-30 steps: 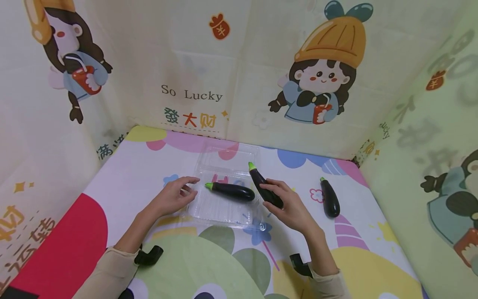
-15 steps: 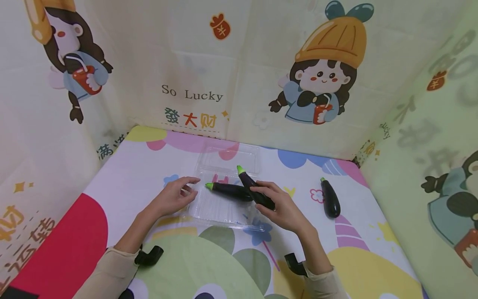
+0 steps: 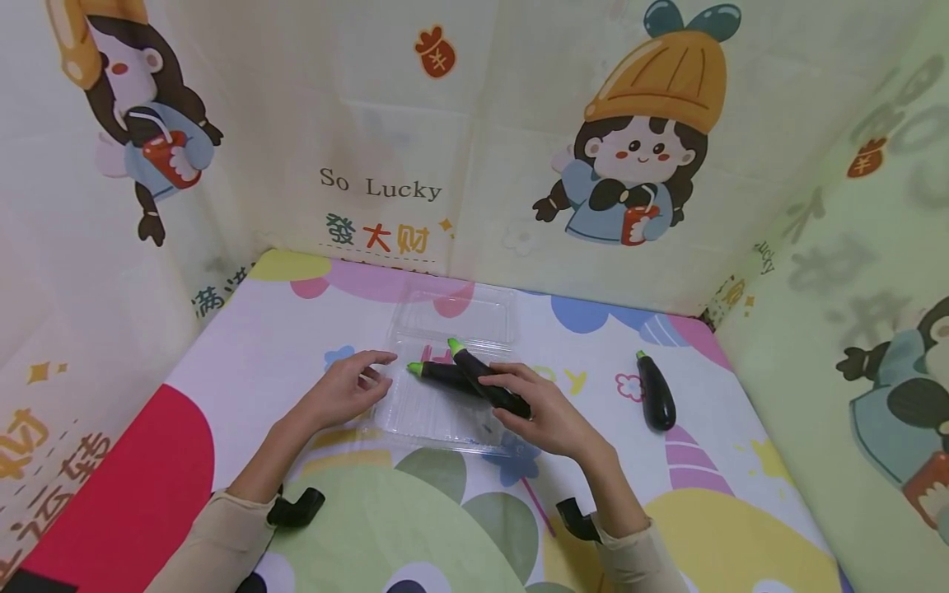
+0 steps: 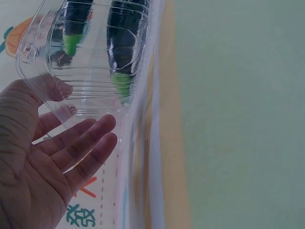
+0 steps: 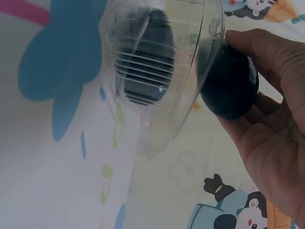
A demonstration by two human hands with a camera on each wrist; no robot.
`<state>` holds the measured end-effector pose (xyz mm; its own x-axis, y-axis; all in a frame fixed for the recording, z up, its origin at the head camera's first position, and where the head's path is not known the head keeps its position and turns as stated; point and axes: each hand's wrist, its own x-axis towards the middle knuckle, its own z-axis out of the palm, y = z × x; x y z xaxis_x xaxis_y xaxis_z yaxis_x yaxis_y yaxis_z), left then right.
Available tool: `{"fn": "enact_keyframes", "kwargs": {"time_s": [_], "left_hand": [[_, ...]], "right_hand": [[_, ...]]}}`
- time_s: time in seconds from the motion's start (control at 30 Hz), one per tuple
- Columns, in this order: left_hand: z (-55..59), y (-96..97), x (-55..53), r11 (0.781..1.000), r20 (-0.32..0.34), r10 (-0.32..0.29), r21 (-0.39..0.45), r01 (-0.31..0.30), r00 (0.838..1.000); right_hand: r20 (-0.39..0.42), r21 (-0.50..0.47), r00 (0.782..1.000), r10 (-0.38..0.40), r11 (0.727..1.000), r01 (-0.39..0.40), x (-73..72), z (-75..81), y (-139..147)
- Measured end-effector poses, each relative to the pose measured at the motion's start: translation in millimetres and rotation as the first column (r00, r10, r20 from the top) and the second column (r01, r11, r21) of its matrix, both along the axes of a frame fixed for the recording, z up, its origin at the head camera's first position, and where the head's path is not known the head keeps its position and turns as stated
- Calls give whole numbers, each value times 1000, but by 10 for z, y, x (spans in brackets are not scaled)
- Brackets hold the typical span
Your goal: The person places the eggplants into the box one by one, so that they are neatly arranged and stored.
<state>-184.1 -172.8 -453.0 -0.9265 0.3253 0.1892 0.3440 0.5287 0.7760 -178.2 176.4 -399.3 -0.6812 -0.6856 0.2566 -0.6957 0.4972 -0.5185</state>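
Note:
My right hand grips a dark eggplant with a bright green tip, fingers and thumb on its thick end. It slants over a clear plastic clamshell box. A second eggplant lies inside the box, partly covered by the held one in the head view. The right wrist view shows the held eggplant's round end beside the box wall. My left hand is at the box's left edge, fingers loosely bent. In the left wrist view, its thumb shows through the clear rim.
A third eggplant lies on the patterned tablecloth at the right. The box's clear lid lies folded back toward the printed cloth wall. Similar cloth hangs at both sides.
My right hand has moved left with its eggplant, from the box's right side to over the box, overlapping the eggplant inside. The left hand has stayed in place.

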Motion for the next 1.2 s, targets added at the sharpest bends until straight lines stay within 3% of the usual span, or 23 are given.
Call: {"fn": "enact_keyframes", "kwargs": {"time_s": [0.67,1.2], "left_hand": [[-6,-20,-2,1000,-12,-10,6,10,1000],[-13,-11,-11,1000,-30,-19,8,19,999]], "right_hand": [[-8,20,993,120,993,-120,-97,-16,-147],[48,69,985,163,984,-166,-116,-49,-242]]}}
